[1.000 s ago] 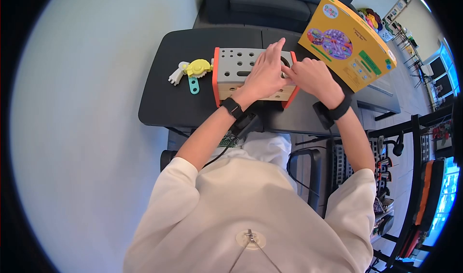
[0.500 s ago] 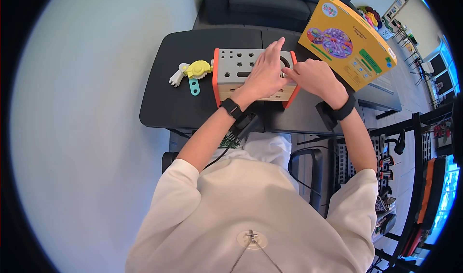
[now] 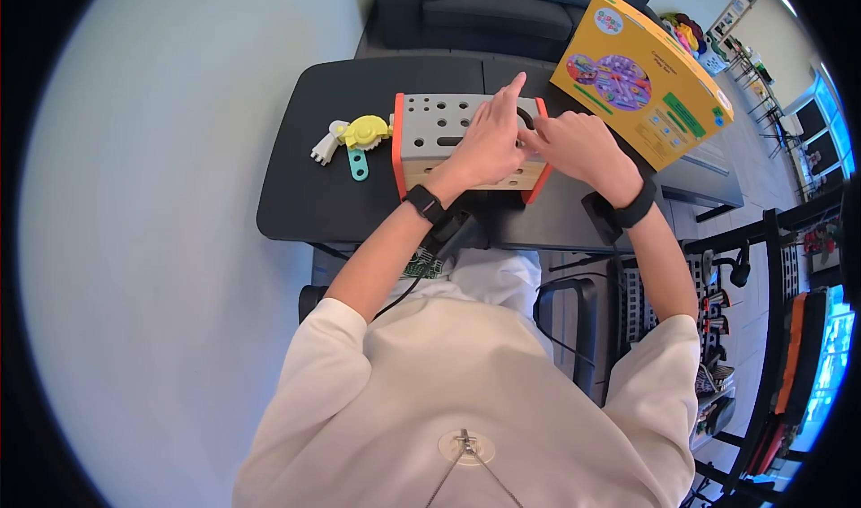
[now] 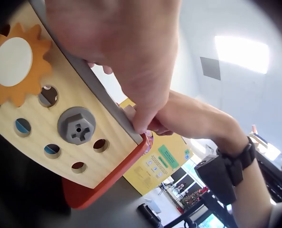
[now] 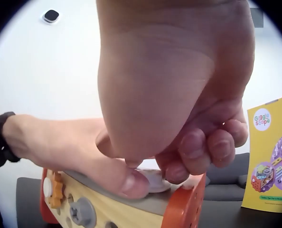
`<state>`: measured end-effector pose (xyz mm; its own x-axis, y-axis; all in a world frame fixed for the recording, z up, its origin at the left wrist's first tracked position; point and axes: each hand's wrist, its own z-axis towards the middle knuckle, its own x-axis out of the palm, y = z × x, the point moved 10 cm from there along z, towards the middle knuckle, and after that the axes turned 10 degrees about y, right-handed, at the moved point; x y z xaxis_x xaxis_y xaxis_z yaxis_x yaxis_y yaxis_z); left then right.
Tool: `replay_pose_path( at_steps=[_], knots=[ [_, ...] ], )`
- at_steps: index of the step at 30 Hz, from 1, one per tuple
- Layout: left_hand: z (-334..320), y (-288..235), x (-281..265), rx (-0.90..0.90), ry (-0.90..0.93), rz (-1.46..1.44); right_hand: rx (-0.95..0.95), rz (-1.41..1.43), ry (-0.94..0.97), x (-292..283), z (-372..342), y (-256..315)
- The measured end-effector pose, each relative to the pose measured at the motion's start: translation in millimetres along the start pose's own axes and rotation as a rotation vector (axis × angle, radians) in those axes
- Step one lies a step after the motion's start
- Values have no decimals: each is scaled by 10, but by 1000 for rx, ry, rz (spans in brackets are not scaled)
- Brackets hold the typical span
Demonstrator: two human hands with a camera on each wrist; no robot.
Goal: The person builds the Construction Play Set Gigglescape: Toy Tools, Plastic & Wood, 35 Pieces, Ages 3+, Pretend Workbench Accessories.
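Note:
Both hands work at the right end of a toy workbench (image 3: 417,125) with a grey perforated top, wooden sides and red-orange ends. My left hand (image 3: 489,140) lies over the top with fingers straight, its thumb pressing down near the end. Opposite it, my right hand (image 3: 583,149) has curled fingers around a small whitish piece (image 5: 156,181), largely hidden by both hands. On the bench's wooden side, the left wrist view shows an orange gear (image 4: 39,52) with a white centre and a grey hex bolt (image 4: 77,124).
Left of the bench lie a yellow saw-toothed piece (image 3: 366,131), a white piece (image 3: 330,140) and a teal strip (image 3: 359,164) with holes. A yellow toy box (image 3: 659,122) stands at the right on the black table (image 3: 314,199). Behind is a dark sofa (image 3: 498,6).
Both hands keep nearly the same place on the bench top. The whole head view shifts slightly.

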<state>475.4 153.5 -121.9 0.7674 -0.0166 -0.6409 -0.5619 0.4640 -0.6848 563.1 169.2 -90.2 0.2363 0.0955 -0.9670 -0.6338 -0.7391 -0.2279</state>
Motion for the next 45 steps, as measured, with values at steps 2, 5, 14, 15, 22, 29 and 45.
replay_pose_path(
  at_steps=[2, 5, 14, 15, 22, 29, 45],
  knots=[
    [26, 89, -37, 18, 14, -83, -28, 138, -63, -81, -74, -13],
    [9, 121, -36, -7, 43, -218, -94, 167, -38, 0, -92, 37],
    [29, 127, -12, -43, 40, -196, -135, -20, -189, 113, -88, 83],
    [20, 118, -21, -43, 37, -184, -147, -20, -202, 134, -73, 88],
    [-22, 162, -118, -67, 10, -333, 11, 45, 63, 133, 10, 110],
    [-1296, 649, -1305, -293, -582, -32, 9, 202, -236, 44, -205, 48],
    [-2124, 1989, -1027, -1071, 136, 645, -16, 391, -170, -163, -258, 187]
  ],
)
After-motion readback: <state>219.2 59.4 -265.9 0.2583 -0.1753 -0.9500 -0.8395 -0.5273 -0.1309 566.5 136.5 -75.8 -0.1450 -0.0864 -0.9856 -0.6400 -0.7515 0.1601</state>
